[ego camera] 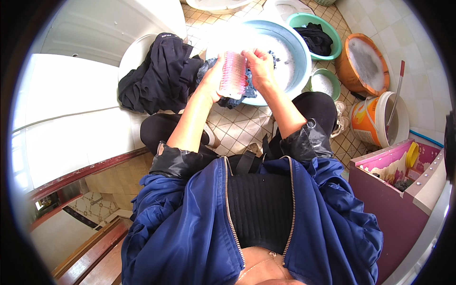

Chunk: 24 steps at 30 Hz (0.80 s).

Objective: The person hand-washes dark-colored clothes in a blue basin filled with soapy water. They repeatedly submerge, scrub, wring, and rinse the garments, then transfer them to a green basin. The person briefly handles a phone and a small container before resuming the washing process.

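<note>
My left hand (213, 79) grips a pink and white ridged plastic washboard (233, 75) along its left edge, holding it tilted over the near rim of a large light blue basin (301, 46). Close to the board's upper right edge is my right hand (260, 67), its fingers bent; whether they pinch the board or cloth cannot be told. Wet blue patterned cloth (250, 89) lies under and beside the board, partly hidden by it and my hands. White suds (285, 69) fill the basin, and strong glare washes out its upper left part.
Dark clothes (160, 76) hang over a white tub at the left. To the right stand a green basin (336, 34) with black cloth, a small green bowl (335, 83) of suds, a brown wooden tub (383, 64), a plastic bucket (367, 115) with a stick, and a purple box (384, 185).
</note>
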{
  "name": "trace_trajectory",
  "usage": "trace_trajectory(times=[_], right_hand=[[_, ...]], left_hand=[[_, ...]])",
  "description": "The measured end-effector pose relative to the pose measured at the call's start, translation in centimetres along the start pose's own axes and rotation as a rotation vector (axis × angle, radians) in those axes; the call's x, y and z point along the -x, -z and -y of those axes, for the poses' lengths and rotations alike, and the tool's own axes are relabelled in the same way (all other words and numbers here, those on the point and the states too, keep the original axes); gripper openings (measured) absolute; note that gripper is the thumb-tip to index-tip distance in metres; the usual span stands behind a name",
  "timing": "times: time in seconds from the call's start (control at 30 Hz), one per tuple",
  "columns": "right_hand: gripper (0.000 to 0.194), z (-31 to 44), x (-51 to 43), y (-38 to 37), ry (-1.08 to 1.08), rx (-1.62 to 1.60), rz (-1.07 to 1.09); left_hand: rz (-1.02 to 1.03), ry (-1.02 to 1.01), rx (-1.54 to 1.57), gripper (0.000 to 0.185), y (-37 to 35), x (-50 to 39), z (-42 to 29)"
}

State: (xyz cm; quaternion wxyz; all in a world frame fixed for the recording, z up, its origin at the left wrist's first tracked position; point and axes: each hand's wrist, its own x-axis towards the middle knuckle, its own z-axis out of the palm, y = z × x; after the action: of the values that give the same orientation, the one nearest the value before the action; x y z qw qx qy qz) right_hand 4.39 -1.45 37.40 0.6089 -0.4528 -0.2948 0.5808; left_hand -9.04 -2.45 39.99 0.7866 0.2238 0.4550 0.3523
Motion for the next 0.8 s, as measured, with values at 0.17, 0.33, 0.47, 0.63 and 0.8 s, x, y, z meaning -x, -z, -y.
trace_trajectory(times=[0.17, 0.33, 0.47, 0.63, 0.8], right_hand=[[0.01, 1.2, -0.5, 0.7, 0.052, -0.1, 0.019], [0.014, 3.1, -0.1, 0.8, 0.286, 0.487, 0.066], [0.013, 3.3, 0.7, 0.3, 0.523, 0.796, 0.187], [0.006, 2.3, 0.8, -0.1, 0.724, 0.927, 0.112], [0.01, 1.1, -0.2, 0.4, 0.144, 0.308, 0.051]], left_hand=[[0.073, -0.013, 0.026, 0.061, 0.5, 0.0, -0.7], [0.085, -0.024, 0.006, 0.063, 1.0, 0.1, -1.4], [0.071, -0.011, -0.004, 0.061, 1.2, 0.2, -1.3], [-0.017, -0.035, -0.184, 0.058, 0.8, 0.2, -0.5], [0.103, -0.014, -0.057, 0.059, 0.8, 0.3, -0.8]])
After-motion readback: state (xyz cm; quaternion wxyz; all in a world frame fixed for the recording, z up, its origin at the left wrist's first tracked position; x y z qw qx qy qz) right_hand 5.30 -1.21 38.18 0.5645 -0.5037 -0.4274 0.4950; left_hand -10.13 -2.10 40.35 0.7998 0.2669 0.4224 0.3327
